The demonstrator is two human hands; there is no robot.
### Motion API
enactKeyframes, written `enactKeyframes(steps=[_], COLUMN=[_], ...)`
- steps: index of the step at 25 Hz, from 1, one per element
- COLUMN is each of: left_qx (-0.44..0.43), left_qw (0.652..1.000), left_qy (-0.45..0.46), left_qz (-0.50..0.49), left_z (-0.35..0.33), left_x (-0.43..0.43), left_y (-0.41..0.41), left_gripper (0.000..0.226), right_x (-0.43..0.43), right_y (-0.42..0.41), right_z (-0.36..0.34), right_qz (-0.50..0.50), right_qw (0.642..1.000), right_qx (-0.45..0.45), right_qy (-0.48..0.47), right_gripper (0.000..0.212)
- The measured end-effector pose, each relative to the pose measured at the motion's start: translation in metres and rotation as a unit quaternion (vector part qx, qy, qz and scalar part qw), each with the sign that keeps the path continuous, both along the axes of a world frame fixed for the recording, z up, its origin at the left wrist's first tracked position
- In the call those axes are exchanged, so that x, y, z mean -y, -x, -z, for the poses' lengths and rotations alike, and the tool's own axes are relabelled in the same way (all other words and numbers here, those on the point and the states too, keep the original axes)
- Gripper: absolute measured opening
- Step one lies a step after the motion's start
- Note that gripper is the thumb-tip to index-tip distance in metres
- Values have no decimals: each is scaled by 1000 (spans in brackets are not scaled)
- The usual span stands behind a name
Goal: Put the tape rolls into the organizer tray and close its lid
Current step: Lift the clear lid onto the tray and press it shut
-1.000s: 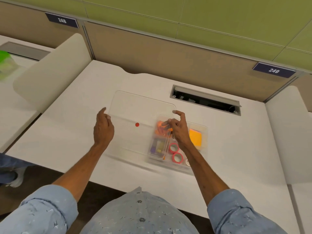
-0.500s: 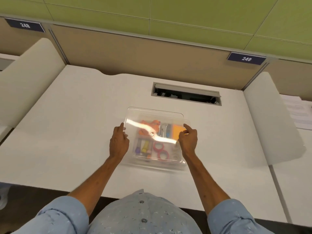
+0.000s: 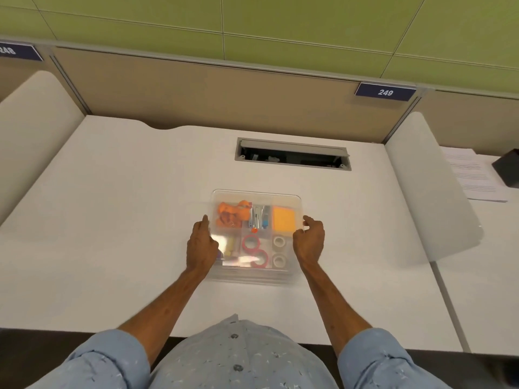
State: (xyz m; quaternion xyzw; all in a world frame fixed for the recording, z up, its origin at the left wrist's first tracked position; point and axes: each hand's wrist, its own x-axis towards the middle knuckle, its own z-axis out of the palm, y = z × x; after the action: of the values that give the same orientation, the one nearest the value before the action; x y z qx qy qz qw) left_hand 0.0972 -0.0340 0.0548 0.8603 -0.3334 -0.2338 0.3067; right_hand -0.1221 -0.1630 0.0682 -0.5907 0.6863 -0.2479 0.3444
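The clear organizer tray (image 3: 254, 276) sits on the white desk in front of me, with its clear lid (image 3: 283, 199) lying flat on top. Through the lid I see two pink tape rolls (image 3: 250, 244) in the front middle compartment and two white tape rolls (image 3: 279, 250) in the front right one. My left hand (image 3: 200, 247) rests on the lid's left edge, fingers curled over it. My right hand (image 3: 309, 241) holds the right edge, thumb on top.
Orange clips, a small stapler (image 3: 258, 216) and an orange sticky pad (image 3: 283, 219) fill the tray's back compartments. An open cable slot (image 3: 292, 154) lies behind it. Padded dividers (image 3: 432, 192) flank the desk; papers (image 3: 471, 175) and a black box lie to the right.
The lid went from standing to the left of the tray to lying over it, carried by both hands. It now sits lower and flatter than half a second ago.
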Motion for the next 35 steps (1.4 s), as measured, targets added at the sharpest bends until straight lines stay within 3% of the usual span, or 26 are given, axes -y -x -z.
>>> enactKeyframes(steps=[8, 19, 22, 26, 30, 35], left_qx=[3, -46, 35, 170, 186, 198], left_qw=[1000, 998, 998, 979, 969, 962], left_qy=[-6, -24, -17, -26, -71, -106], left_qz=[12, 40, 56, 108, 148, 157], left_z=[3, 9, 11, 15, 21, 33], left_x=[3, 1, -3, -4, 2, 5], left_y=[2, -5, 1, 12, 24, 26], left_gripper=[62, 74, 58, 62, 69, 75], right_x=[-1, 0, -9, -27, -29, -27], right_y=[8, 7, 6, -7, -9, -12], right_z=[9, 17, 18, 26, 38, 44], right_qz=[-37, -81, -94, -156, -234, -225], right_qw=[999, 993, 979, 945, 916, 925], right_qx=[-21, -81, -181, -276, -319, -300], right_qy=[0, 7, 21, 76, 64, 58], right_gripper=[53, 49, 54, 61, 68, 72])
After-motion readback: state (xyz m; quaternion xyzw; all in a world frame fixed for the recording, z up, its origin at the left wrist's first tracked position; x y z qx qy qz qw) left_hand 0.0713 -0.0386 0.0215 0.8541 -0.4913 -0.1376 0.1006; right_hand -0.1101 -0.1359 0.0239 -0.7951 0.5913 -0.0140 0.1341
